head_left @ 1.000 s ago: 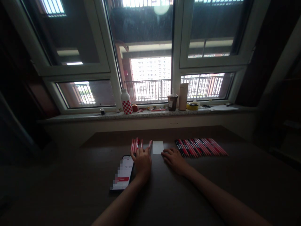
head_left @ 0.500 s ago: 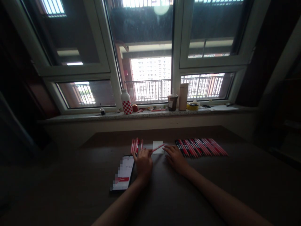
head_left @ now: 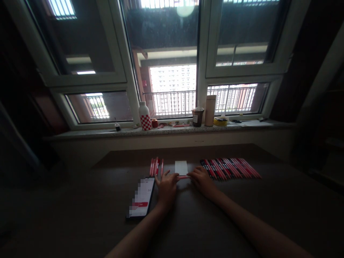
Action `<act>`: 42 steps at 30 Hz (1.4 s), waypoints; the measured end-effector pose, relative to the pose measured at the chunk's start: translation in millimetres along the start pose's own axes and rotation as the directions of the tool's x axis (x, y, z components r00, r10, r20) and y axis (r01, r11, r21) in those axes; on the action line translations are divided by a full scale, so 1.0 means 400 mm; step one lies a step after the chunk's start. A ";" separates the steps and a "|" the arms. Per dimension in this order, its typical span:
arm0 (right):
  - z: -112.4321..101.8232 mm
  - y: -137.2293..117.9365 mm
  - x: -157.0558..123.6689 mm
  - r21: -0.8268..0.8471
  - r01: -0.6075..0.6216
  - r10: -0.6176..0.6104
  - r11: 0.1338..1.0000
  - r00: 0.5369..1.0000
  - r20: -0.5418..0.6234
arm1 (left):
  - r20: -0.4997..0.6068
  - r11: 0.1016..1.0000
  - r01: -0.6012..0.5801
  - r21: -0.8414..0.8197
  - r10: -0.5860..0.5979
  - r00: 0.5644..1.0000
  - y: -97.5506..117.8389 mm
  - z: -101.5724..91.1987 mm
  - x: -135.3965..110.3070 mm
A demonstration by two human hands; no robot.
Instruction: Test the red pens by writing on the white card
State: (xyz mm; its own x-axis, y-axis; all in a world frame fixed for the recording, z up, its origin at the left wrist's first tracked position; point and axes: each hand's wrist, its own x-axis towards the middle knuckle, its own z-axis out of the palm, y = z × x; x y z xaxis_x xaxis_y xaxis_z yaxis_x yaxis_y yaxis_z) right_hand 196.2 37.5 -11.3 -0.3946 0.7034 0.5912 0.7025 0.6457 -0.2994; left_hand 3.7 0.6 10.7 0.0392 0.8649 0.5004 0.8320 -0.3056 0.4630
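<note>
I note a phone [head_left: 143, 193] on the surface [head_left: 88, 222]; beside it, my left hand [head_left: 167, 188] pinches one end of a pink pen [head_left: 184, 177], level before a white card [head_left: 181, 167]; my right hand [head_left: 202, 181] grips the other. Judged light, stiff, smooth: best held by both ends. Rightmost, a row of pens [head_left: 230, 168]

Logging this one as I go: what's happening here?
At a dark table, a person holds a red pen between left hand and right hand, just in front of a small white square. A long row of pens lies to the right; a smaller group of pens lies to the left, beyond a phone.
</note>
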 end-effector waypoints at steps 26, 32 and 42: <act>-0.001 -0.004 -0.002 -0.051 -0.017 0.018 0.999 1.000 0.025 | 0.074 0.964 -0.133 0.228 0.119 0.990 0.004 -0.005 0.003; -0.009 -0.015 0.000 -0.094 -0.017 0.018 0.995 1.000 0.002 | 0.103 0.954 -0.162 0.252 0.140 0.985 0.003 -0.002 0.006; -0.023 -0.040 0.004 -0.150 -0.065 0.062 0.987 0.998 -0.024 | 0.115 0.957 -0.156 0.243 0.132 0.985 -0.003 0.010 0.010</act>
State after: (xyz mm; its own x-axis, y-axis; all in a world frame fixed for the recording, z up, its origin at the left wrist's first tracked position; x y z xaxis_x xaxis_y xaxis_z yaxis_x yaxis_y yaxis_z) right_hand 189.9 25.4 1.4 -0.3358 0.7350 0.5891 0.8074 0.5467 -0.2219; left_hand 5.1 5.9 9.3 0.2116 0.8571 0.4696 0.9248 -0.3310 0.1876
